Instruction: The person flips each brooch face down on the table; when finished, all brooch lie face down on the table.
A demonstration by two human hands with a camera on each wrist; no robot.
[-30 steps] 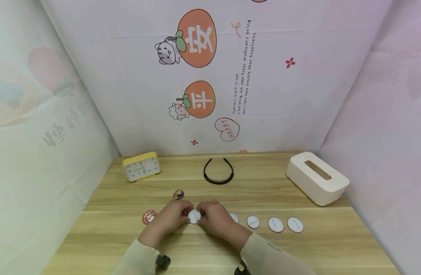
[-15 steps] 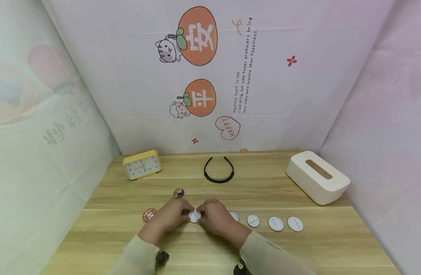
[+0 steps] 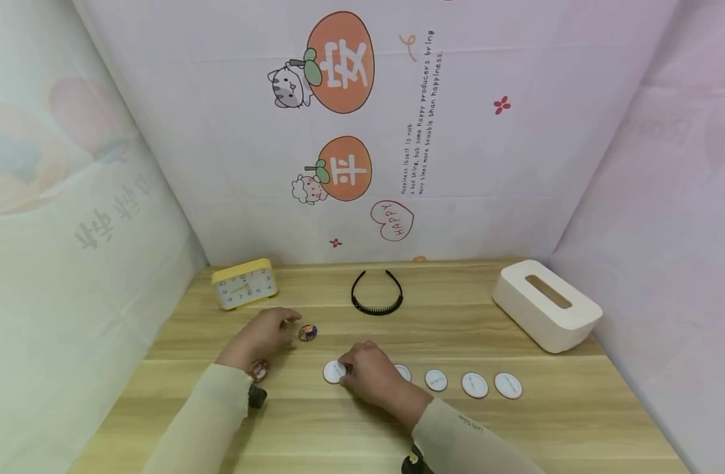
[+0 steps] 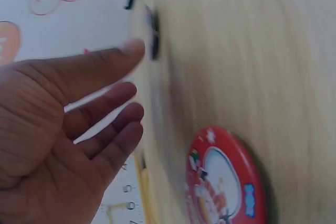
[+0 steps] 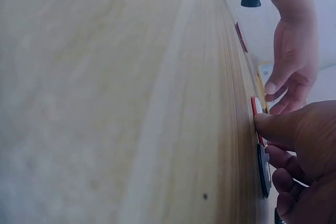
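My left hand (image 3: pixel 266 334) hovers with loosely extended fingers just left of a small picture badge (image 3: pixel 308 332), apart from it. Below that wrist, partly covered by the arm, lies a red button badge (image 3: pixel 259 370); its printed face shows large in the left wrist view, beside the hand (image 4: pixel 73 119). At the table's middle, my right hand (image 3: pixel 371 374) pinches the edge of a face-down badge (image 3: pixel 334 372) with a white back. Its red rim shows in the right wrist view under the thumb. Another white-backed badge (image 3: pixel 403 372) is partly hidden behind that hand.
Further right, more face-down badges, such as one white disc (image 3: pixel 475 385), continue the row. Behind stand a yellow alarm clock (image 3: pixel 245 284), a black headband (image 3: pixel 376 311) and a white tissue box (image 3: pixel 546 306). Printed cloth walls (image 3: pixel 469 164) enclose the wooden table (image 3: pixel 338 434).
My left hand has let go of the middle badge and moved left and away from me, to beside the small picture badge. My right hand stays at the middle badge.
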